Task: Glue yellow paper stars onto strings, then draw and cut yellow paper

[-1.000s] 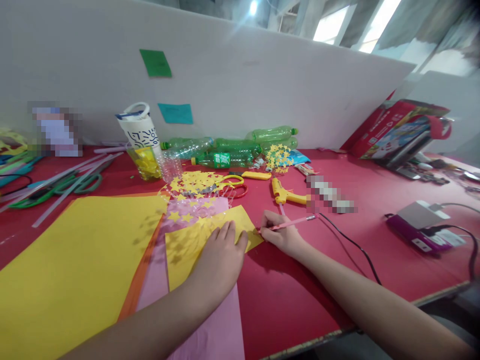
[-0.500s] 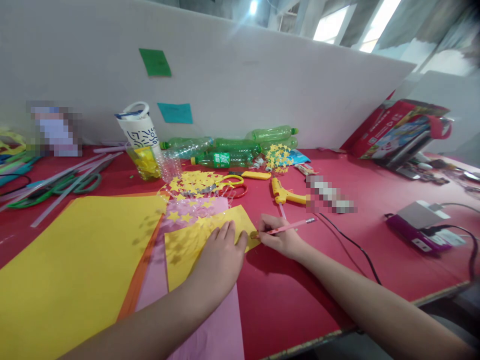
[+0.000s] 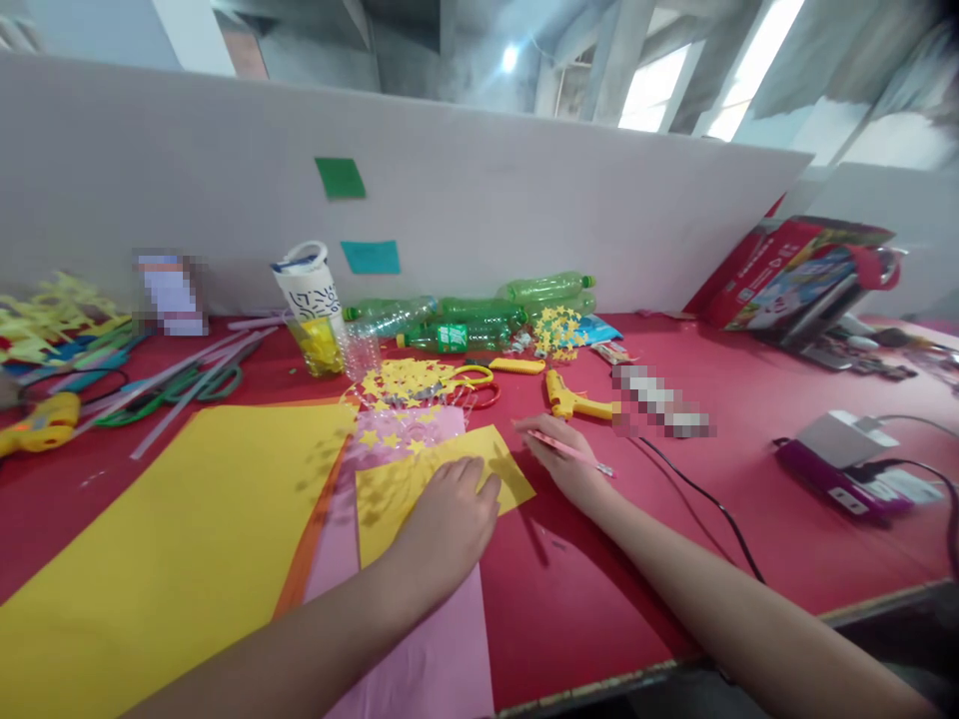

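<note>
My left hand (image 3: 454, 504) lies with its fingers spread on a small yellow sheet (image 3: 390, 489), which rests over pink paper (image 3: 450, 639). My right hand (image 3: 558, 459) holds a pink pencil (image 3: 573, 451) just right of the sheet's corner, with the pencil's far end slanting down to the right. Behind the sheet lies a heap of yellow paper stars (image 3: 401, 379), with some loose stars (image 3: 390, 439) on the pink paper. A large yellow sheet (image 3: 187, 539) covers the left side, over an orange one (image 3: 300, 559).
Scissors (image 3: 486, 394), a yellow cutter (image 3: 516, 366) and a yellow glue gun (image 3: 576, 401) lie beyond my hands. Green bottles (image 3: 479, 312) line the white partition. A cable (image 3: 704, 489) runs on the right near a purple power strip (image 3: 839, 484).
The view has tilted up and turned left. My right hand has lifted off the sheet's corner, and the pencil has swung to point up and left. My left hand still presses on the sheet.
</note>
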Demonstrator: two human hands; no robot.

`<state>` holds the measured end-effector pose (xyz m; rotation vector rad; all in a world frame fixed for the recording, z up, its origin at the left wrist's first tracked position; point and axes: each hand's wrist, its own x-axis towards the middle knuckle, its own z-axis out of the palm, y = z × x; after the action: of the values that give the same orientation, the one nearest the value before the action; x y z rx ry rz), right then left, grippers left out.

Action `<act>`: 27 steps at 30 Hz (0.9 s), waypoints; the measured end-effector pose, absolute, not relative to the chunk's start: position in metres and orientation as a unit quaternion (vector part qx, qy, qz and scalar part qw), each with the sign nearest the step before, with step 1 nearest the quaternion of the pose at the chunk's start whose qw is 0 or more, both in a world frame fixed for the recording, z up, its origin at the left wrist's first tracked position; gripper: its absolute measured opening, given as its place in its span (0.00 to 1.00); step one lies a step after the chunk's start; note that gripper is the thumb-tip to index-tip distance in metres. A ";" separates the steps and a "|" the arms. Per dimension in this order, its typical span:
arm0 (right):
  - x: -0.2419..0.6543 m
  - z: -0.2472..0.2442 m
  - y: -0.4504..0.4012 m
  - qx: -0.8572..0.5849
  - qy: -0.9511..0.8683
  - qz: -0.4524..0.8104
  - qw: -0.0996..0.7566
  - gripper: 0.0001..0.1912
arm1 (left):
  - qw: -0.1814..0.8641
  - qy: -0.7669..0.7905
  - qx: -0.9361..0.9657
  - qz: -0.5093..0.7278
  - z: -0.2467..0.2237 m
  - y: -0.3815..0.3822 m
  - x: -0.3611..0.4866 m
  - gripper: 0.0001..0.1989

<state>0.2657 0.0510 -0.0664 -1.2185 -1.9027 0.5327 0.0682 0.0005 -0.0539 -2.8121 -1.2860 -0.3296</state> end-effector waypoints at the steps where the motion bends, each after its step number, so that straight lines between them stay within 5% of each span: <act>1: 0.266 -0.067 0.051 -0.483 -0.753 0.203 0.397 0.09 | 0.006 -0.410 -0.905 -0.111 -0.052 -0.001 0.069 0.11; 10: 0.259 -0.074 0.051 -0.446 -0.812 0.167 0.338 0.10 | -0.026 -0.403 -0.906 -0.125 -0.054 -0.011 0.078 0.14; 22: 0.251 -0.056 0.036 -0.428 -0.805 0.149 0.382 0.10 | -0.066 -0.490 -0.851 -0.180 -0.048 -0.022 0.079 0.34; 27: 0.255 -0.032 0.018 -0.443 -0.783 0.140 0.413 0.07 | -0.117 -0.538 -0.801 -0.235 -0.017 -0.027 0.066 0.20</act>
<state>0.2548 0.0177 -0.0319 -1.1129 -1.9692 0.3530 0.0661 -0.0269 -0.0166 -2.7222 -1.8297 -0.7971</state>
